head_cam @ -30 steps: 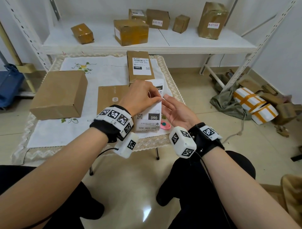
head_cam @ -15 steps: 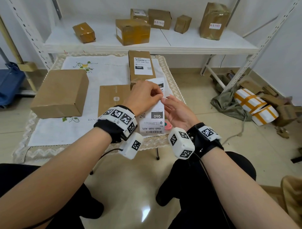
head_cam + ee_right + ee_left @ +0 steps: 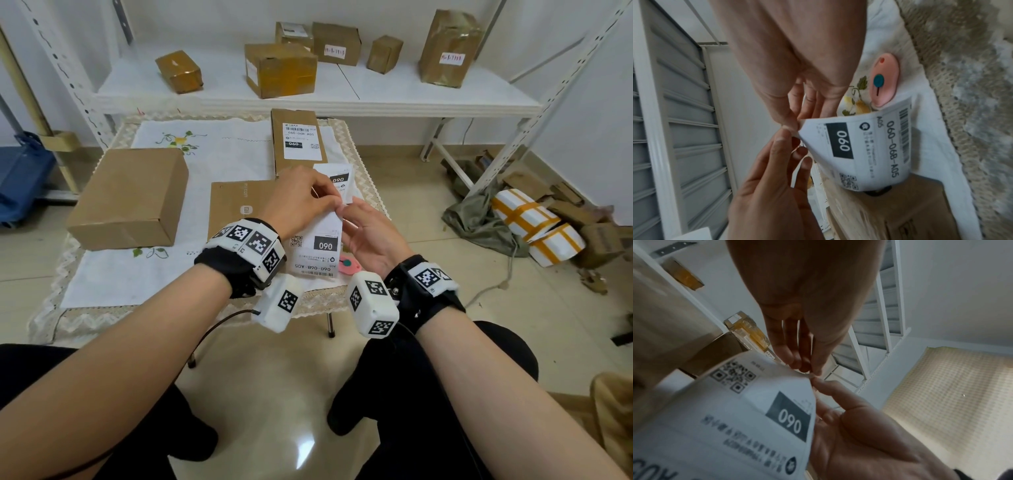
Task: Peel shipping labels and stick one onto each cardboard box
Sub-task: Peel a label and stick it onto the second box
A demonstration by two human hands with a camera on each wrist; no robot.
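Pinching hard with both sets of fingertips: left hand (image 3: 301, 202) and right hand (image 3: 370, 236) nipped together on the top corner of a white shipping label (image 3: 318, 250) printed 060, fingertips touching, sheet curling down from them above the near right part of the table. Close up from the wrists, same story: left hand (image 3: 807, 308) and right hand (image 3: 863, 431) clamped on that one corner, and from the other side right hand (image 3: 795, 56) meeting left hand (image 3: 772, 186) at the label (image 3: 857, 146) edge.

Behind it all, pale walls and a beige tiled floor (image 3: 394, 205). White metal shelving (image 3: 342, 92) across the back, loaded with taped brown parcels. Closer in, low table under a white embroidered tablecloth (image 3: 219, 154) with a lace border. Big plain cardboard box (image 3: 130, 198) at the left of the cloth; flat cardboard box (image 3: 236, 205) at centre, partly behind the left hand; upright labelled box (image 3: 298, 140) at the far side, label already on. Second loose label (image 3: 337, 178) lying just past the fingers. Off right on the floor, heap of wrapped parcels (image 3: 534, 226) and crumpled cloth. Smallest bit: pink box cutter (image 3: 882, 81) on the cloth just beside the hanging label.
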